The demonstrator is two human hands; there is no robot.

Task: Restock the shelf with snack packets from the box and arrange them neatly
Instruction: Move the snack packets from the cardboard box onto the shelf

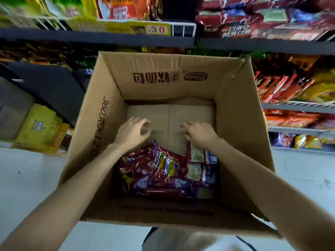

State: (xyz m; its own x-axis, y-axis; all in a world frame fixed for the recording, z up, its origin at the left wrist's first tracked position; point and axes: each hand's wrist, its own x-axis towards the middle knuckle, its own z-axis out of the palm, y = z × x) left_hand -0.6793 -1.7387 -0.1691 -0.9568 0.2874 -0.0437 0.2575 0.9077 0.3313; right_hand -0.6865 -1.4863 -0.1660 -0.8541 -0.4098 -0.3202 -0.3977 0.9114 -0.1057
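Stocked shelves [272, 46] behind cardboard box [241, 109]; both hands over snack packets [155, 171].

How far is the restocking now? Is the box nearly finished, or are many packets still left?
Mostly done, it seems: much of the cardboard box floor is bare, and matching dark red packets fill the top right shelf. In hand: both hands are inside the box; the left hand hovers with curled fingers, the right hand appears to pinch a packet edge. Left: a small pile of red snack packets at the near side.
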